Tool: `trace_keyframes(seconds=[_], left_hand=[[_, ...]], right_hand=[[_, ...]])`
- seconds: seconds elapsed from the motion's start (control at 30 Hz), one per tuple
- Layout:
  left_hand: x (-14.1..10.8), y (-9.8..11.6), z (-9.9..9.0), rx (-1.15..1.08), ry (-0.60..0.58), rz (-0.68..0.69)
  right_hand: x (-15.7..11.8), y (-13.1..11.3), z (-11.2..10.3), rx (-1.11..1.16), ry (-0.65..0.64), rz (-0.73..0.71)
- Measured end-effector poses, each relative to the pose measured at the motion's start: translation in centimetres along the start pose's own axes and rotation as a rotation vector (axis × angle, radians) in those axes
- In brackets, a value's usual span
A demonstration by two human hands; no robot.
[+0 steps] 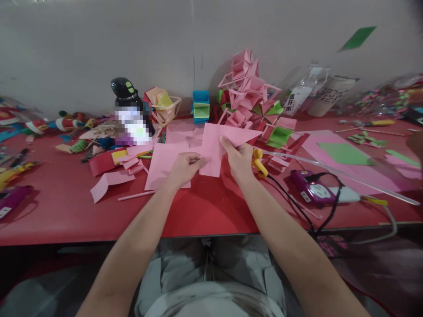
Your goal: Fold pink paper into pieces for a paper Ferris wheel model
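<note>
Between my two hands a sheet of pink paper [212, 152] is raised above the table, with a pointed flap reaching out to the right. My left hand [187, 168] pinches its lower left edge. On the other side, my right hand [237, 156] grips the sheet with the thumb on top and the fingers behind it, partly hidden. Flat pink paper [161, 165] lies under and beside my left hand. A yellow hot glue gun [259, 163] with a black cable is just right of my right hand, and a clear glue stick [337, 169] extends beyond it.
Folded pink paper pieces [244, 88] are piled against the wall. A black phone stand [127, 92] holds a blurred phone [134, 125]. Paper scraps [112, 182] lie left. At right are a purple power box [310, 187] with cables, a green sheet [345, 153] and a bottle [302, 90].
</note>
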State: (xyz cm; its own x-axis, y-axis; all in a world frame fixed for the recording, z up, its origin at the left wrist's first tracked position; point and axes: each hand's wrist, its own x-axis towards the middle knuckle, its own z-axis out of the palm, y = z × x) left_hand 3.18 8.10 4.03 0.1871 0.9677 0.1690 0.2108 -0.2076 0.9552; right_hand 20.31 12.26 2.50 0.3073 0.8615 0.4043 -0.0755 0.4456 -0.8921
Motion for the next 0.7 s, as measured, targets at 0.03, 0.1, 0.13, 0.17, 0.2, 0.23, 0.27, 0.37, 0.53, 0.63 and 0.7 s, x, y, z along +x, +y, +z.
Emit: trace_keyframes(seconds=[0.03,0.1,0.13,0.17,0.2,0.23,0.27,0.37,0.53,0.63,0.7], left_hand=[[0.0,0.1,0.1,-0.015,0.012,-0.009],[-0.1,0.3,0.2,-0.058,0.030,-0.038],[-0.1,0.3,0.2,-0.080,0.024,-0.061],[-0.1,0.2,0.3,-0.099,0.014,-0.077],[-0.1,0.1,0.2,-0.116,0.002,-0.082],[-0.1,0.0,0.2,-0.128,-0.017,-0.078],[-0.1,-0.1,0.1,-0.134,-0.042,-0.070],[0.1,-0.5,-0.1,-0.118,-0.116,-0.052],[0.2,-1.0,-0.6,-0.099,-0.124,-0.099],[0.2,-1.0,-1.3,-0.029,-0.167,-0.034],[0.3,-0.8,-1.9,0.032,-0.141,0.053]], right_hand=[[0.0,-0.1,0.0,0.015,0.002,-0.001],[0.1,-0.2,-0.1,0.028,0.005,0.000],[0.1,-0.2,-0.1,0.019,0.007,0.003],[0.1,-0.3,-0.1,0.001,0.011,0.007],[0.1,-0.3,-0.2,-0.021,0.017,0.012],[0.1,-0.3,-0.2,-0.041,0.023,0.016],[0.2,-0.3,-0.2,-0.055,0.028,0.019],[0.3,-0.5,-0.4,-0.068,0.024,0.012],[0.3,-0.8,-0.6,-0.088,-0.037,-0.017],[0.1,-0.9,-0.6,-0.062,-0.096,-0.040],[-0.2,-0.9,-0.4,-0.062,-0.133,-0.027]])
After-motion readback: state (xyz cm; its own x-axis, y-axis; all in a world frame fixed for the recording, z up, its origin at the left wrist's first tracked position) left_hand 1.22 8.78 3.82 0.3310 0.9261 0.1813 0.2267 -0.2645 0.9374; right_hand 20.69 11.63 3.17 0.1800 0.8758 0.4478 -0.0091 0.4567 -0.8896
